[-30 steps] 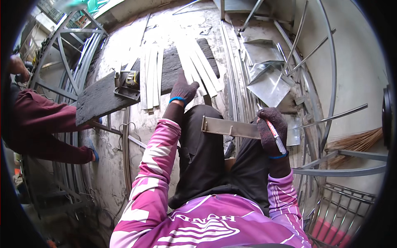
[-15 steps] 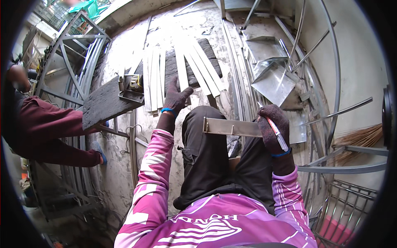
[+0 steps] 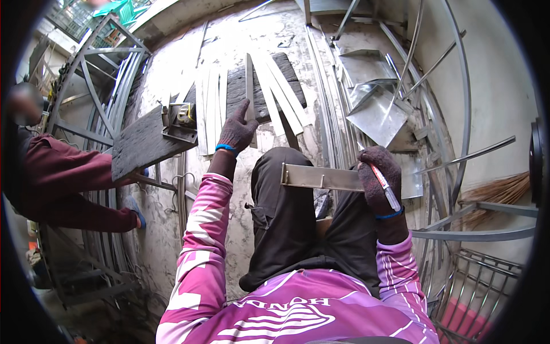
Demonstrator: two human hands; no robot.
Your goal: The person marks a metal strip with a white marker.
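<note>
My left hand [image 3: 237,133], in a dark knit glove, is closed on a long flat metal strip [image 3: 249,77], gripped near its close end between thumb and fingers. More pale strips [image 3: 213,109] lie to its left, and others [image 3: 283,94] fan out to the right over a dark board [image 3: 235,87]. My right hand [image 3: 375,166], gloved too, is closed on a white marker pen [image 3: 392,198] and the end of a flat metal plate [image 3: 329,178] with small upright pins. The plate lies across above my knees; the fingers hide its right end.
At left, a tape measure [image 3: 184,113] sits in a metal piece on a dark slab [image 3: 143,140]. Beside it is another person's leg [image 3: 74,160]. Long metal bars [image 3: 322,86] and bent sheet metal [image 3: 378,117] lie at right, with a broom [image 3: 498,192] by the wall.
My left hand has closed on a strip, which now looks turned and darker; its fingers were spread beside it before. The right hand, pen and plate have stayed put.
</note>
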